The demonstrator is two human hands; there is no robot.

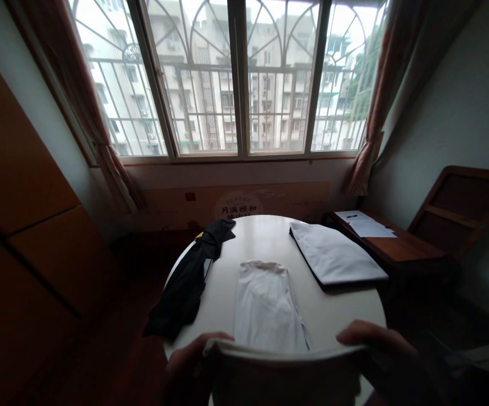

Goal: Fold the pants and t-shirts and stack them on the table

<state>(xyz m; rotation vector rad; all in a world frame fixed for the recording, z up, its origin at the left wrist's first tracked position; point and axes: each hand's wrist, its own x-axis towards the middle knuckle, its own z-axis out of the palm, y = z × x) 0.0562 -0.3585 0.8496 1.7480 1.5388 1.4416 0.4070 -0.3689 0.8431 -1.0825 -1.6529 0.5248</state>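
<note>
A light-coloured cloth (284,375) is stretched between my two hands at the near edge of the table, its upper edge pale and its near face in deep shadow. My left hand (187,363) grips its left corner, thumb on top. At the right corner, my right hand (382,347) is closed on it, with the thumb pointing inward. Just beyond, a white garment (265,310) lies flat and narrow on the table. Whether it joins the held cloth cannot be seen. My lower fingers are dark and partly hidden.
The round white table (261,237) also bears a crumpled black garment (183,285) at left and a folded white-and-black cloth (335,256) at right. A wooden side table (413,251) with papers (369,227) stands to the right. A barred window (240,84) is ahead, an orange cabinet (16,141) left.
</note>
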